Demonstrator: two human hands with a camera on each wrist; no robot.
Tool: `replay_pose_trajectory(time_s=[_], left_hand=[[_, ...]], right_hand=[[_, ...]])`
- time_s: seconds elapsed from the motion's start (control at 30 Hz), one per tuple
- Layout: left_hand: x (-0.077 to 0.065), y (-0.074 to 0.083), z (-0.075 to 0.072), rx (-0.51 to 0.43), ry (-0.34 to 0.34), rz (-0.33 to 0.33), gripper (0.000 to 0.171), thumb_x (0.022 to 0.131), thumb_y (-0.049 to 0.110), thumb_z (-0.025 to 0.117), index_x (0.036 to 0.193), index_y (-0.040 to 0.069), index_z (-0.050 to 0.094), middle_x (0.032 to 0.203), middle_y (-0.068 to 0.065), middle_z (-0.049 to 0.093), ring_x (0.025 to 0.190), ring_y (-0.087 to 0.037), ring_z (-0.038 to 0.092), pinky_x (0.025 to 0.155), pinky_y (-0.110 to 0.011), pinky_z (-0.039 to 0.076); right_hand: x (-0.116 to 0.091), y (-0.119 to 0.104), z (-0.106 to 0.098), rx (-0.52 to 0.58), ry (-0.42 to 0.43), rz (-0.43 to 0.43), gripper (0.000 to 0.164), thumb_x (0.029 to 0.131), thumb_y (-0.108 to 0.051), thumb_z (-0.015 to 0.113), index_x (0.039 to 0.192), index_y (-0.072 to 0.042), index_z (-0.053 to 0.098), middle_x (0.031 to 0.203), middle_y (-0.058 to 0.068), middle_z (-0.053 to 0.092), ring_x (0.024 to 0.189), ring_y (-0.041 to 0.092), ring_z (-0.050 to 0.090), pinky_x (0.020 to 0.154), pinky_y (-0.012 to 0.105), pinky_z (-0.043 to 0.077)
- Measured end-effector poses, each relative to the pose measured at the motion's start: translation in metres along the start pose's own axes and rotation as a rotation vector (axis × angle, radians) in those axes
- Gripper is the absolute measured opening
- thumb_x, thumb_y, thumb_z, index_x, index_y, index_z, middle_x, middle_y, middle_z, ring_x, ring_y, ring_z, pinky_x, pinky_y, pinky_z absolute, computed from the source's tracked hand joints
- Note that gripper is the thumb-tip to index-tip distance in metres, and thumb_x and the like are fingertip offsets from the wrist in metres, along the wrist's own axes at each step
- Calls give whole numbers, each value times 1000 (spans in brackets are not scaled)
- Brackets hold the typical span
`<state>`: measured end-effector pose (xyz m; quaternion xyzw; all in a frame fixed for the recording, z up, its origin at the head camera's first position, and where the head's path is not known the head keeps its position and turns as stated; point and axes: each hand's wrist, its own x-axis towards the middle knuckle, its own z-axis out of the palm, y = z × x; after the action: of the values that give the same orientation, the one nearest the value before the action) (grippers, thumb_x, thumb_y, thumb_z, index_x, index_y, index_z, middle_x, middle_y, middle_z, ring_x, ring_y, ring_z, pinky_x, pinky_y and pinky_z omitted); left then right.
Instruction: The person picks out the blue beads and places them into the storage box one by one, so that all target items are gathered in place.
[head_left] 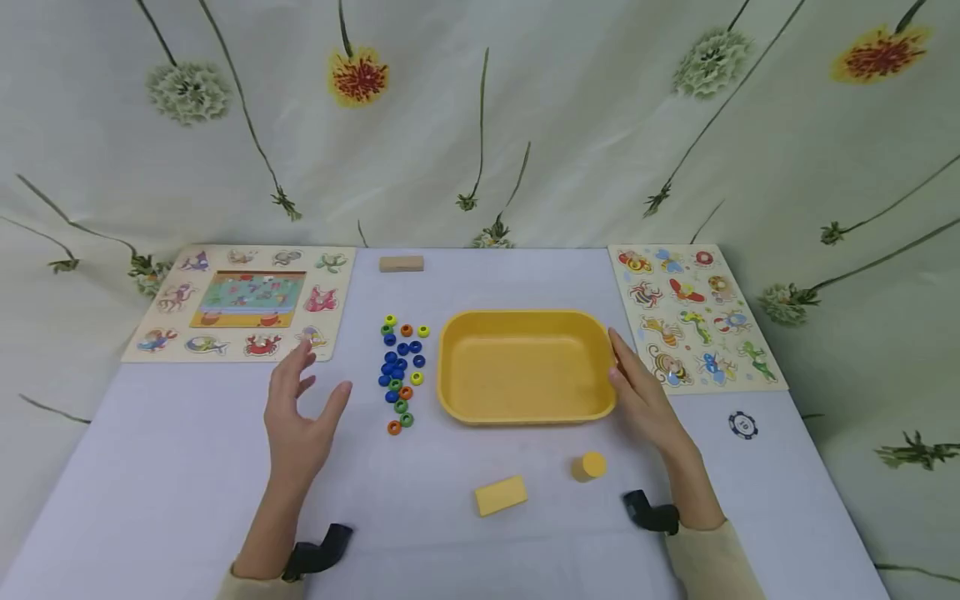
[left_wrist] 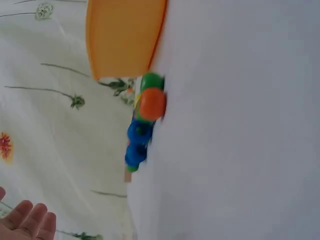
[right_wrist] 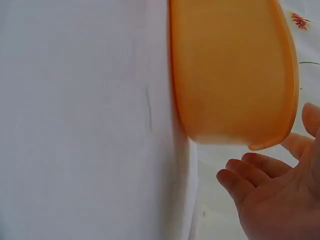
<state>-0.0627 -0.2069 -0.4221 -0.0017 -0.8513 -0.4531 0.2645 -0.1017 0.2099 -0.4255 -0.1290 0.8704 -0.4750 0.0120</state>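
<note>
A yellow plastic tray [head_left: 525,367] sits mid-table. My right hand [head_left: 647,407] is at its right end, fingers extended along the outer wall. In the right wrist view, the palm [right_wrist: 280,205] faces the tray [right_wrist: 230,75] with loosely spread fingers; whether they touch it I cannot tell. Left of the tray lies a loose cluster of blue, green, orange and yellow beads [head_left: 398,374]. My left hand [head_left: 298,429] hovers left of the beads, thumb and fingers apart, holding nothing. Its fingertips show at the lower corner of the left wrist view, away from the beads [left_wrist: 152,104].
Two sticker-like picture boards lie at the back: a sea-animal one [head_left: 172,325] left and an insect one [head_left: 686,312] right. A wooden block [head_left: 401,264] is behind; a yellow block [head_left: 501,496] and yellow cylinder [head_left: 592,465] are in front. A round chip [head_left: 743,425] lies right.
</note>
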Motion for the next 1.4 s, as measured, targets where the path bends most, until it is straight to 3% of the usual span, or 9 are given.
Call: replay_pose_trajectory(time_s=[0.17, 0.33, 0.47, 0.6, 0.77, 0.87, 1.23, 1.3, 1.4], left_hand=[[-16, -13, 25, -259, -27, -84, 61, 78, 6, 65, 133, 14, 39, 127, -13, 44, 114, -18, 46, 88, -14, 40], [-25, -30, 42, -341, -75, -170, 55, 79, 6, 65, 129, 7, 43, 124, -16, 46, 110, -23, 48, 84, -14, 43], [-27, -36, 47, -297, -84, -215, 53, 78, 10, 66, 127, 8, 45, 121, -12, 50, 105, -21, 50, 82, -13, 44], [-28, -38, 49, -244, -84, -225, 52, 78, 12, 67, 126, 12, 48, 119, -7, 52, 103, -17, 51, 81, -11, 44], [-28, -40, 50, -177, -93, -202, 49, 77, 15, 68, 123, 15, 51, 115, -4, 53, 100, -14, 52, 80, -10, 43], [-29, -42, 51, -130, -100, -185, 47, 76, 17, 69, 120, 14, 53, 111, -4, 55, 97, -13, 51, 79, -9, 42], [-30, -45, 58, 95, -128, -113, 30, 76, 21, 69, 105, 15, 62, 99, 3, 57, 91, -7, 50, 76, -10, 38], [-31, -44, 58, 108, -134, -111, 27, 77, 21, 69, 102, 15, 64, 99, 4, 57, 91, -6, 50, 77, -11, 38], [-31, -42, 58, 117, -136, -113, 23, 76, 18, 69, 98, 14, 65, 97, 4, 56, 91, -7, 50, 77, -14, 38]], right_hand=[[-1, -10, 9, 136, 9, 43, 48, 96, -14, 34, 142, -10, 19, 147, 7, 18, 136, 23, 13, 107, 43, 13], [1, 12, 15, 208, 47, 55, 49, 96, -10, 34, 142, -13, 19, 148, 4, 17, 136, 19, 12, 109, 33, 12], [3, 31, 18, 219, 63, 67, 49, 96, -12, 35, 142, -20, 19, 148, -1, 18, 136, 15, 13, 109, 31, 13], [2, 27, 18, 253, 75, 69, 49, 96, -10, 34, 142, -17, 20, 147, 1, 19, 136, 17, 13, 109, 35, 13], [0, 9, 18, 273, 92, 74, 47, 95, -7, 32, 141, -8, 20, 147, 6, 19, 136, 21, 14, 104, 11, 16], [-1, 5, 18, 275, 99, 71, 47, 95, -7, 32, 141, -7, 20, 147, 8, 20, 135, 21, 14, 98, 3, 16], [-1, 8, 18, 291, 103, 75, 47, 96, -8, 32, 141, -9, 20, 147, 5, 19, 136, 19, 14, 98, 2, 16], [-1, 8, 18, 286, 102, 81, 47, 96, -9, 32, 141, -10, 20, 147, 4, 19, 136, 19, 14, 103, 10, 16], [-2, 8, 18, 283, 100, 86, 47, 96, -9, 32, 141, -11, 20, 147, 3, 19, 136, 18, 14, 103, 10, 16]])
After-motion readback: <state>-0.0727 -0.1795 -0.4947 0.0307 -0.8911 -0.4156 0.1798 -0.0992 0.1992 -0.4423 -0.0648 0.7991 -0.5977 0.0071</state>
